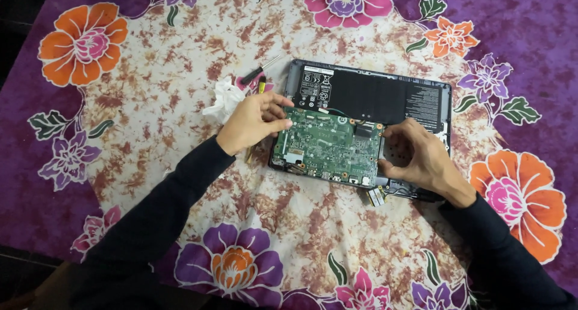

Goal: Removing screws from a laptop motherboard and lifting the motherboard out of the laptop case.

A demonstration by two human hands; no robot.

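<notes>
light: dim, soft, from overhead | shadows: faint, under hands and sleeves | glare: mild sheen on the battery [373, 96] | focus: centre fairly sharp, slightly soft overall | edges: darker corners, cloth [180, 63] pattern slightly bowed

A cloth-covered tabletop with an opened laptop and a few small things on it

The tabletop [180, 81] is covered edge to edge by a flowered cloth [301, 244], purple at its borders with big orange, pink and violet blooms, mottled cream and rust-brown in the middle. Lying on the cloth right of centre is an opened laptop base [367, 129], underside up, its green circuit board [328, 147] and long black battery [373, 96] exposed. Just left of the laptop lies a crumpled white tissue [224, 99], with a black-handled screwdriver [260, 71] beside it, tip pointing up and right. A small connector piece [376, 196] rests on the cloth at the laptop's near edge.
</notes>
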